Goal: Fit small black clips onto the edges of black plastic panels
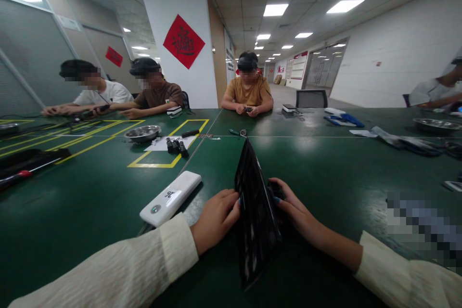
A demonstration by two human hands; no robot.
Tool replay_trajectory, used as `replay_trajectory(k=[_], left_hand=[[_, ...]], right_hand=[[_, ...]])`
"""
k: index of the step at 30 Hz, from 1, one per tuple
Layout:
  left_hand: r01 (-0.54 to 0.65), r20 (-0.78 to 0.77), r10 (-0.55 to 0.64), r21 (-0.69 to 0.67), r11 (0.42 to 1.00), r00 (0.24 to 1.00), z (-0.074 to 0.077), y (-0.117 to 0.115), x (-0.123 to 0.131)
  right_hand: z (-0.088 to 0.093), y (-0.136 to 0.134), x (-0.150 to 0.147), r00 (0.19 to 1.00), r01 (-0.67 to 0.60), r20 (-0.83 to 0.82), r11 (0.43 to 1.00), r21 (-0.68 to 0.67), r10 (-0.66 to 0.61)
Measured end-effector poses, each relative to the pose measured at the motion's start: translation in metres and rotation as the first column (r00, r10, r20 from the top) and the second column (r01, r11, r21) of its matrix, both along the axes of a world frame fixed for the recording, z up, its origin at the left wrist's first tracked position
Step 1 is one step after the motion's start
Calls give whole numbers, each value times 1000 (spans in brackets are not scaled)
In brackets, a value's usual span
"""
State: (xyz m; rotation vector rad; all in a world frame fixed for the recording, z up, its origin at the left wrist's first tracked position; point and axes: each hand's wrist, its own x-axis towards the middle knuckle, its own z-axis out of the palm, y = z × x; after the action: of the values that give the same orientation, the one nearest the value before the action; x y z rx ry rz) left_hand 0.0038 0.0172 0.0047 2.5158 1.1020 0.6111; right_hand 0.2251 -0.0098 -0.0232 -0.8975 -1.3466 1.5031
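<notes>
A thin black panel, glossy and rectangular, stands on edge in front of me, seen nearly edge-on. On its left side, my left hand grips it with curled fingers, some fingertips hidden. At its right face, my right hand pinches a small dark part between fingers and thumb. Whether that part belongs to the panel I cannot tell. Close to my left hand lies a white power bank marked 26, with a cable beneath its near end.
On the green table are a metal bowl, several black cylindrical pieces on white paper, a black tray at left, and blue-grey gloves at right. Across sits a person; others sit left and far right.
</notes>
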Motion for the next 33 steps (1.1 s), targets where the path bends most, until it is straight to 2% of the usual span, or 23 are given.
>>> replay_trajectory(k=[12,20,33], left_hand=[[8,54,-3,-89,996,999,-4,2,-1],[-67,48,70,-62,996,996,-3,0,-1],[-55,-10,55,-100,993,998,-4,0,-3]], right_hand=[[1,-1,0,1000,12,20,1000,-17,-12],[-3,1,0,1000,3,5,1000,-2,-3],[-1,1,-1,1000,14,10,1000,-15,-13]])
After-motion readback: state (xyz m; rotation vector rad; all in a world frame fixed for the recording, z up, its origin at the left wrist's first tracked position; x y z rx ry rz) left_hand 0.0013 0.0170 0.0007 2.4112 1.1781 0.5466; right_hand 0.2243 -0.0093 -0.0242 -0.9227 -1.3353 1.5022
